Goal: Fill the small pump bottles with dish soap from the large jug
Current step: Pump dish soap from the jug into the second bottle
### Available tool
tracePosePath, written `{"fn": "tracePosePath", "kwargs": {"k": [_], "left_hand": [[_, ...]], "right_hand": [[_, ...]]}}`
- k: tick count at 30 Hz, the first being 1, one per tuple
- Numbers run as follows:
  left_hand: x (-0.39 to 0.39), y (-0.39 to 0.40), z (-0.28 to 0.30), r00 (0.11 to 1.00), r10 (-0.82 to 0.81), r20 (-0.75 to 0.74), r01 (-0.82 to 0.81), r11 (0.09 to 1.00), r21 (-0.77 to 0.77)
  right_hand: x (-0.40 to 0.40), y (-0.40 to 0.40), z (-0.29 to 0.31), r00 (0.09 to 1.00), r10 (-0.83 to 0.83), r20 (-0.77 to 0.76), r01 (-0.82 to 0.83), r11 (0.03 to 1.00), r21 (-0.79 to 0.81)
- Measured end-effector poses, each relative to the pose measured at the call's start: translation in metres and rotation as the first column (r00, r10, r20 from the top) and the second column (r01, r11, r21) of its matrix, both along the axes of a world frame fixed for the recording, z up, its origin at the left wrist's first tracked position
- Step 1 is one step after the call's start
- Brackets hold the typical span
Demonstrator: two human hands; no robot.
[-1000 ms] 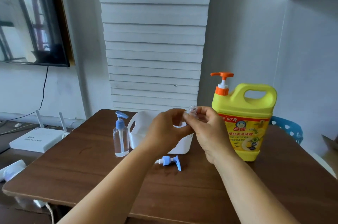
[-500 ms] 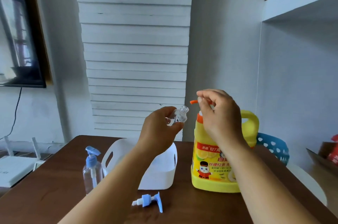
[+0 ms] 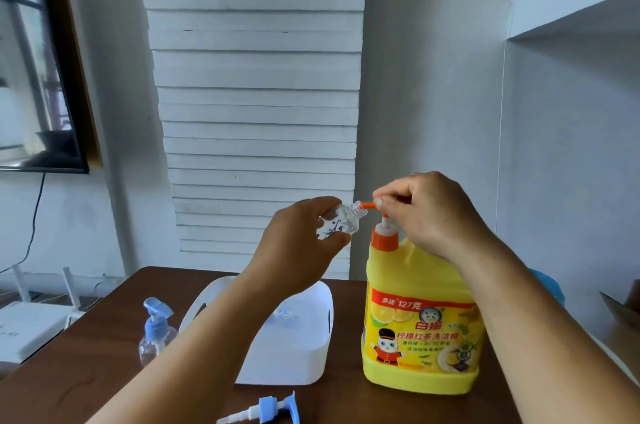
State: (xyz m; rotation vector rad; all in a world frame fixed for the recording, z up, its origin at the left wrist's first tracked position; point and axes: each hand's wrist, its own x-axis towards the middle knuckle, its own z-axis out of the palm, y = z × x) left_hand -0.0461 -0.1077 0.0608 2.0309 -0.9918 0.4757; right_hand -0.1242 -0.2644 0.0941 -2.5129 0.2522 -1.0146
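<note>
A brown wooden table (image 3: 346,399) carries a yellow jug (image 3: 420,330) under the right hand (image 3: 433,212), a white basket (image 3: 294,347), a pump bottle (image 3: 156,333) and a loose pump head (image 3: 266,411) below the left hand (image 3: 304,243).

Big yellow plastic dish-soap jug (image 3: 420,330) upright at my 1 o'clock, orange pump nozzle (image 3: 367,206) meeting the tilted small clear uncapped bottle (image 3: 341,220), second clear blue-pump bottle (image 3: 156,337) at 10, loose blue pump head (image 3: 266,411) at 6

Jug's pump head (image 3: 384,212) under right hand (image 3: 429,212)

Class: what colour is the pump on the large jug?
Orange pump on the yellow jug; head view.
</note>
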Motion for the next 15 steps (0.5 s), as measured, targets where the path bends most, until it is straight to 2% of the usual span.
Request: {"fn": "tracePosePath", "kwargs": {"k": [5, 9, 12, 15], "left_hand": [[-0.003, -0.0024, 0.0009, 1.0, 0.025, 0.01, -0.026, 0.999, 0.045], [-0.0039, -0.002, 0.0015, 1.0, 0.029, -0.009, -0.028, 0.998, 0.052], [-0.0037, -0.0033, 0.0014, 1.0, 0.026, -0.004, -0.026, 0.998, 0.053], [-0.0051, -0.0038, -0.001, 1.0, 0.014, -0.011, -0.014, 0.997, 0.078]], "right_hand": [[0.0019, -0.0016, -0.0008, 0.998, 0.018, -0.058, -0.016, 1.0, 0.023], [0.0025, -0.002, 0.0066, 0.995, 0.003, -0.1, -0.006, 1.0, -0.031], [0.0, -0.0042, 0.004, 0.996, 0.019, -0.082, -0.018, 1.0, 0.012], [-0.0003, -0.0039, 0.0053, 0.987, 0.021, -0.159, -0.017, 0.999, 0.027]]}}
